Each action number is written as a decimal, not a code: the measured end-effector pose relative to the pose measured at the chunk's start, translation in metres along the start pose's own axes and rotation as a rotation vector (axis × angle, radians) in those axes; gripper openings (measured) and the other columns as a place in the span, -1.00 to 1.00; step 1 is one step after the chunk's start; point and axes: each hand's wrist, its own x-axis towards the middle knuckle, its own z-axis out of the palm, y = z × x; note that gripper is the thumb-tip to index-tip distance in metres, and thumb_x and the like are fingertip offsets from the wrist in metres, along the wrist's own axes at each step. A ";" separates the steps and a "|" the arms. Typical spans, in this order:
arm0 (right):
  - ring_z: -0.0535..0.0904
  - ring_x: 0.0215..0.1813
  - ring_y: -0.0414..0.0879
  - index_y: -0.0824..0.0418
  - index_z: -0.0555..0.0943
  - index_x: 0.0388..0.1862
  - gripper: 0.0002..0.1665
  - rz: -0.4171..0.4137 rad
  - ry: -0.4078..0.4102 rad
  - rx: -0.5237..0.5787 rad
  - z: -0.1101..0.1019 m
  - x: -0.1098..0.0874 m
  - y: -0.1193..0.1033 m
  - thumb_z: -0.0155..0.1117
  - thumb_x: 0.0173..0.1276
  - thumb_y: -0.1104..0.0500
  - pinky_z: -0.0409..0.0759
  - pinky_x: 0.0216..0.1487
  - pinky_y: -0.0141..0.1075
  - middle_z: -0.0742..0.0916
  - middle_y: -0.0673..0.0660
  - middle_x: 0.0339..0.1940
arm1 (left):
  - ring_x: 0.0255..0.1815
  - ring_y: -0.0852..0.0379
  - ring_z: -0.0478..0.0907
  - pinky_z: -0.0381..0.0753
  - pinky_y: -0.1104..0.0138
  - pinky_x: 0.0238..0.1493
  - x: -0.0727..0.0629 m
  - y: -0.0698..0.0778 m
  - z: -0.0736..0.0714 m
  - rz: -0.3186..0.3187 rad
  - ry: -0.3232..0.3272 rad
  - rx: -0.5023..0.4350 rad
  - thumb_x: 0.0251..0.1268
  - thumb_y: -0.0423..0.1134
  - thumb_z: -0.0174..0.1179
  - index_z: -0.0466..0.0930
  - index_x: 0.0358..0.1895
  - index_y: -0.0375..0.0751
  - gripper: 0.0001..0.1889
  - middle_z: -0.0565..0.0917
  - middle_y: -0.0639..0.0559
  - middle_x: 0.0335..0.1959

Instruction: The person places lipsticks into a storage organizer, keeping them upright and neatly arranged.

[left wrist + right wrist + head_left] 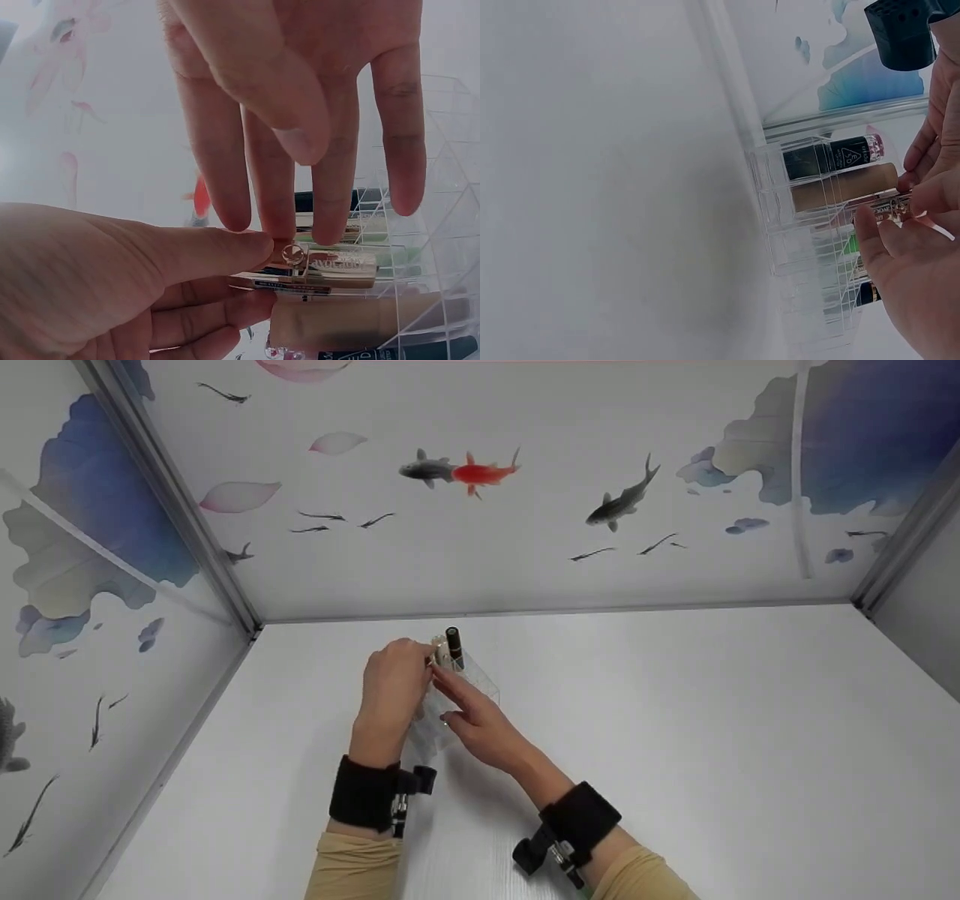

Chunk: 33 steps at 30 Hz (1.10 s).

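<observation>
A clear compartmented organizer (487, 688) holds several cosmetic tubes. My left hand (394, 682) pinches the top end of a lipstick tube (341, 264) with a clear, gold-toned look and the lettering "avocado". The tube lies partly within the organizer. My right hand (487, 731) reaches in from the other side, its fingers (334, 187) nearly straight and their tips at the same tube. Beside it sit a tan tube (847, 187) and a dark tube with a pink glittery end (829, 157). In the head view the hands hide most of the organizer.
A black tube (454, 645) stands up at the organizer's far side. The white tabletop (675, 735) spreads around the hands. Behind it rises a back wall (525, 562) printed with fish, and a side panel (90, 660) stands at the left.
</observation>
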 end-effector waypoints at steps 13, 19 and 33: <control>0.15 0.63 0.13 0.34 0.02 0.61 -0.20 0.034 -0.028 -0.022 0.000 0.000 0.002 -0.09 0.42 0.53 0.22 0.56 0.01 0.17 0.28 0.64 | -0.27 -0.02 0.65 0.67 0.16 -0.16 0.003 -0.001 0.005 -0.048 -0.023 -0.063 0.25 -0.41 0.33 0.76 -0.17 -0.30 -0.87 0.68 -0.17 -0.25; 0.11 0.64 0.14 0.34 -0.03 0.61 -0.20 0.052 -0.046 0.037 0.000 -0.001 0.001 -0.13 0.42 0.53 0.26 0.51 0.08 0.12 0.27 0.65 | -0.26 -0.05 0.67 0.70 0.16 -0.15 0.003 0.000 0.005 -0.044 -0.058 -0.020 0.28 -0.40 0.31 0.77 -0.16 -0.32 -0.87 0.66 -0.18 -0.25; 0.11 0.64 0.15 0.42 -0.05 0.60 -0.20 0.026 -0.051 0.027 0.000 -0.001 0.002 -0.11 0.41 0.54 0.17 0.58 -0.04 0.10 0.31 0.65 | -0.28 -0.12 0.68 0.71 0.10 -0.20 0.003 0.000 0.010 -0.021 -0.038 0.026 0.14 -0.52 0.33 0.77 -0.29 -0.33 -0.90 0.67 -0.20 -0.33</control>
